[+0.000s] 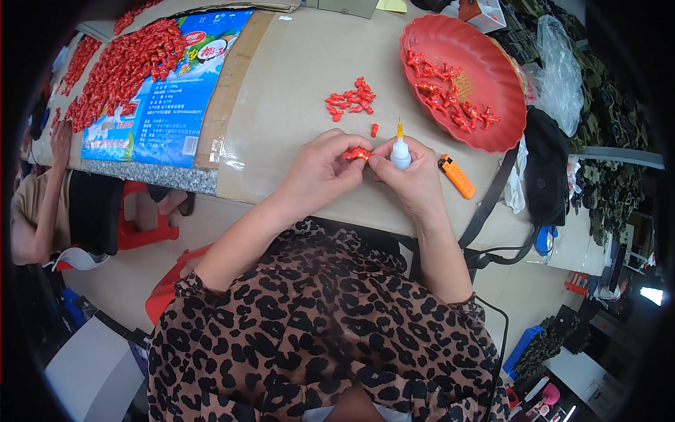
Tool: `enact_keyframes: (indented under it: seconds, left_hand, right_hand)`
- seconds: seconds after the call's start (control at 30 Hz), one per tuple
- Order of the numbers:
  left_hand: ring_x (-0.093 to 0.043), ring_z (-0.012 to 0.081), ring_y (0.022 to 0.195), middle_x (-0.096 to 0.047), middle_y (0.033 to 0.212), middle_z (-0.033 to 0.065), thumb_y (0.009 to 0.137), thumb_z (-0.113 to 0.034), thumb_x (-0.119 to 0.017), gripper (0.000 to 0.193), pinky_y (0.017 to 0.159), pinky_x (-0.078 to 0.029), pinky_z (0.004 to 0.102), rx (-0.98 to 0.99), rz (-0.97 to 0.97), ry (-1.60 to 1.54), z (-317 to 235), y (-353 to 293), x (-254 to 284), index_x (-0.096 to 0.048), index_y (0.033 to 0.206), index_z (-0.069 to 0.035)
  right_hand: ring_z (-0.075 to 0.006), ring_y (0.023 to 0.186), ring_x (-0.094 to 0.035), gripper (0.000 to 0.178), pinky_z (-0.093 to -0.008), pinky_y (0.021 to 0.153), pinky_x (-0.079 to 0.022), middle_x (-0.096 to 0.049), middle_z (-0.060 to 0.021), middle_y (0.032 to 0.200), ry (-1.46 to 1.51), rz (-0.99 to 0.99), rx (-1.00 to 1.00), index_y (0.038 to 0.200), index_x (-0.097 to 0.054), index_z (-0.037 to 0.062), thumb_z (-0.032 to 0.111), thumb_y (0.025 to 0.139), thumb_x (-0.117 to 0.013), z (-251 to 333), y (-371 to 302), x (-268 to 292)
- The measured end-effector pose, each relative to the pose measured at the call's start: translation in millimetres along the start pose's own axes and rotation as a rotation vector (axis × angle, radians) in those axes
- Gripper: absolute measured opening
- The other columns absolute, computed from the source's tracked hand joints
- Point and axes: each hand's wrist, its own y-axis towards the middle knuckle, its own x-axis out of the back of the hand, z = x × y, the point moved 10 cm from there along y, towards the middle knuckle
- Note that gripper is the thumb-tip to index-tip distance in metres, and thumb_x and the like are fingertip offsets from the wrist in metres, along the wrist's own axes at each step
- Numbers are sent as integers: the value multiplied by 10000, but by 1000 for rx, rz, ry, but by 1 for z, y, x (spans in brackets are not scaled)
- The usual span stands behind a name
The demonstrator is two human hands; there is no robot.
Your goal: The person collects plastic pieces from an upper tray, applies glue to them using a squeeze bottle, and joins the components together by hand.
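Head view: both hands' fingers clamp red piece [357, 154]; right hand [411, 176] grips glue bottle [400, 151]; lighter [457, 176] beside.

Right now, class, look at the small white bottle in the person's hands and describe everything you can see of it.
The small white bottle looks like soft plastic, with a narrow yellow nozzle pointing up and no cap visible. It stands roughly upright above the cardboard-covered table, gripped in the right hand, whose fingers hide its lower body. Beside it, the left hand pinches a small red piece. An orange lighter lies nearby.
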Motion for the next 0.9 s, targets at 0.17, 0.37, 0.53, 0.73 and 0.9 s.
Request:
enact_keyframes:
  seconds: [0.17,0.37,0.53,0.73,0.9]
  left_hand:
    - [-514,100,599,-491,762,51,715,-28,-561,203,542,-432,211,7,5,22,3,1,-1,-552,918,-40]
    - [-483,51,599,-531,772,29,779,-56,-534,144,527,-411,199,165,25,-171,13,1,-3,-535,917,-15]
    - [-417,14,507,-517,679,-21,852,-131,-462,141,415,-322,177,318,123,-219,19,1,-9,-500,930,-19]
    - [-398,9,482,-502,664,-35,849,-136,-467,135,389,-304,181,330,135,-266,19,2,-12,-504,921,-28]
    - [-382,-2,513,-473,661,-47,838,-90,-464,119,427,-302,160,321,129,-233,18,3,-12,-507,927,-25]
  right_hand:
    - [-31,584,-463,76,-180,533,-371,-543,11,632,-51,-2,1,700,-565,10,65,686,-616,0,0,0]
    - [-49,585,-501,107,-188,501,-416,-550,-7,651,101,9,-50,753,-565,3,84,703,-612,-2,-1,-1]
    - [-55,574,-514,136,-203,486,-450,-553,-17,667,108,-25,-85,776,-555,-4,112,720,-597,-4,1,1]
    - [-53,578,-513,135,-201,494,-449,-554,-16,678,126,-24,-102,764,-551,-1,115,713,-596,-6,2,1]
    - [-82,529,-508,99,-214,503,-453,-548,-44,653,126,-42,-91,751,-547,-3,78,717,-594,-2,2,0]
